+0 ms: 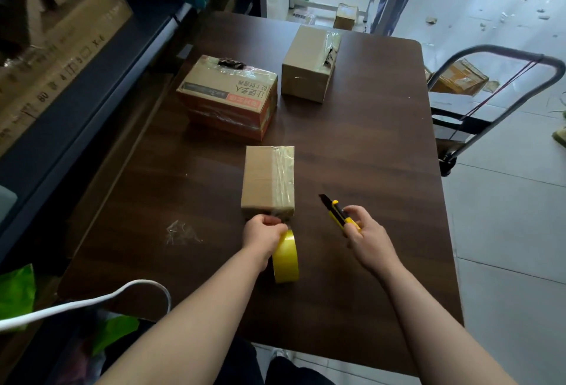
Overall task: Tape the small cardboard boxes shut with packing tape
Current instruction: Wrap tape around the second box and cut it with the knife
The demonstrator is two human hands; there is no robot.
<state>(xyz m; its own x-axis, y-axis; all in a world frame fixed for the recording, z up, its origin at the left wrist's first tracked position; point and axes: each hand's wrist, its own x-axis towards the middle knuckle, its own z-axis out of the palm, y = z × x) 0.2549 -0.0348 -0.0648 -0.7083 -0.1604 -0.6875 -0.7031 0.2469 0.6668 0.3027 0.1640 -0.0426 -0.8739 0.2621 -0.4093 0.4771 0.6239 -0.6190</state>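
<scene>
Head view: my left grip (263,233) curls round the yellow tape roll (286,259) at the small box (268,180); my right grip (364,230) clasps the utility knife (338,214).

- Three cardboard boxes on the table (382,154): near box (263,179), printed box (226,99), far box (306,69).
- One tape roll (285,259), over the table's near part.
- One utility knife (338,216), over the table too.
- One trolley (505,51), right of the table.

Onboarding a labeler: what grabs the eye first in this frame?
The yellow tape roll in the left hand, at the near end of the small box on the table. Then the yellow utility knife, blade out, in the right hand just right of it.
</scene>
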